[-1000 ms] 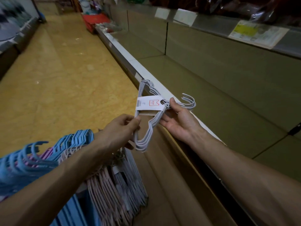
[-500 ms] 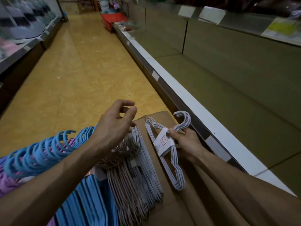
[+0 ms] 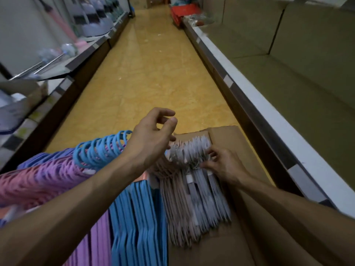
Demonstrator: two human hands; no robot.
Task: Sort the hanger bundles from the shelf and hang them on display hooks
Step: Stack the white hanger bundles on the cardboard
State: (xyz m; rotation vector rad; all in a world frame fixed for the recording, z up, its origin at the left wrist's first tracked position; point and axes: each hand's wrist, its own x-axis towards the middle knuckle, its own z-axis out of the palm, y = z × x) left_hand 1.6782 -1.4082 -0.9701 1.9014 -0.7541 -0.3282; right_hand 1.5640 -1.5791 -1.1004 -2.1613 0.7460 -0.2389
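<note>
While the right hand [image 3: 223, 166] curls its fingers onto the hook ends of the white hanger bundles [image 3: 197, 181] standing in the cardboard box [image 3: 240, 246], the left hand [image 3: 151, 137] hovers just above them, loosely curled, holding nothing. Blue hangers [image 3: 138, 217] stand left of both hands.

A narrow shop aisle runs ahead over a glossy yellow floor [image 3: 153, 73]. Along the right stands a long bare shelf [image 3: 288, 96] with a white front edge (olive back panels behind it). The left shelving [image 3: 80, 60] carries blurred goods. A red crate [image 3: 182, 11] sits far down the aisle.
</note>
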